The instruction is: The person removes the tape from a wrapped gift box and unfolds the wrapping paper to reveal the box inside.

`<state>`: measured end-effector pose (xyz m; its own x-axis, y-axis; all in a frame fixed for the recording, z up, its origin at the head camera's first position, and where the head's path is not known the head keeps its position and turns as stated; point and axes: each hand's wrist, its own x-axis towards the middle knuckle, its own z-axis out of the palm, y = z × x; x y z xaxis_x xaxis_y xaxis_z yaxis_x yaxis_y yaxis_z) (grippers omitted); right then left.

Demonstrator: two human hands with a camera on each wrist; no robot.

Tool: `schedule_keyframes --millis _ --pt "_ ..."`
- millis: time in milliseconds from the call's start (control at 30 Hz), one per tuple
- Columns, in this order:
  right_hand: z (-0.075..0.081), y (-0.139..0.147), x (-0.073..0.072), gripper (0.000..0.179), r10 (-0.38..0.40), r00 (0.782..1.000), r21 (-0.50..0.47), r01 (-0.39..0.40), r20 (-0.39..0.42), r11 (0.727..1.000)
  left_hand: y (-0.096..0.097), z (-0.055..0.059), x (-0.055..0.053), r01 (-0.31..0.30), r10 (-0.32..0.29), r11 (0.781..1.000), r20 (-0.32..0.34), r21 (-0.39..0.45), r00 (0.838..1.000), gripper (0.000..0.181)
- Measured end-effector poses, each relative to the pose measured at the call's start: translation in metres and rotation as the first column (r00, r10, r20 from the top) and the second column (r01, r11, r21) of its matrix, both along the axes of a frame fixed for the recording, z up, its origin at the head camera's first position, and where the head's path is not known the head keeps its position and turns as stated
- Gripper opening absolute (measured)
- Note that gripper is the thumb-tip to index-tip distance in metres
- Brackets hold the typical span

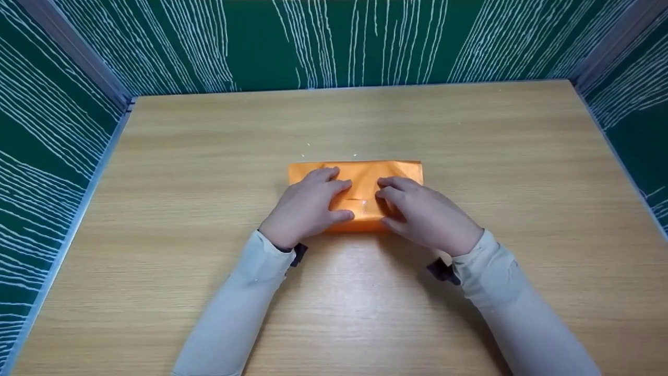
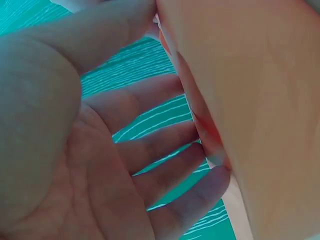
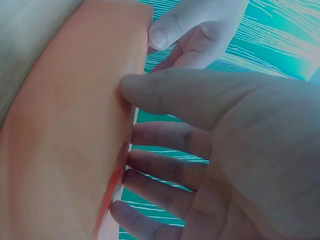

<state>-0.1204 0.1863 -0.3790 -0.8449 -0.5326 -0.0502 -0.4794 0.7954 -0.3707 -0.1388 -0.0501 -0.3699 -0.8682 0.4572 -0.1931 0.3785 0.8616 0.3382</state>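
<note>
An orange paper-wrapped package (image 1: 364,180) lies on the table before me, a paper edge running across its top and a small shiny patch, perhaps clear tape, below that edge. My left hand (image 1: 310,204) rests on its left part, fingers spread and lightly bent. On the right part lies my right hand (image 1: 429,213), fingertips and thumb pressing the paper. The left wrist view shows the left hand's fingertips (image 2: 215,177) against the top of the package (image 2: 265,100). In the right wrist view, the right thumb touches the package's near edge. Neither hand curls round anything.
The light wooden table (image 1: 182,209) extends around the package. A few tiny white scraps (image 1: 355,155) lie just beyond it. Green walls (image 1: 261,47) with white streaks border the table at the back and both sides.
</note>
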Motion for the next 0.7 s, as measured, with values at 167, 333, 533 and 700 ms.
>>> schedule_keyframes --millis 167,333,533,700 --pt "0.000 0.001 -0.001 0.051 0.019 1.000 -0.051 -0.020 -0.022 0.999 0.000 0.001 0.002 -0.006 0.006 1.000 -0.013 0.004 1.000 0.066" --pt "0.002 0.001 -0.002 0.034 0.016 0.999 -0.061 -0.019 -0.047 0.998 -0.001 0.002 0.003 0.001 -0.001 1.000 -0.023 -0.011 1.000 0.066" --pt "0.007 -0.002 -0.002 0.025 0.007 0.991 -0.072 -0.016 -0.130 0.997 0.000 0.001 0.002 0.002 -0.002 1.000 -0.014 -0.010 1.000 0.066" --pt "0.010 -0.011 -0.001 0.019 0.041 0.983 -0.073 -0.054 -0.177 0.996 0.000 0.001 0.002 0.014 -0.014 1.000 -0.017 -0.001 1.000 0.067"
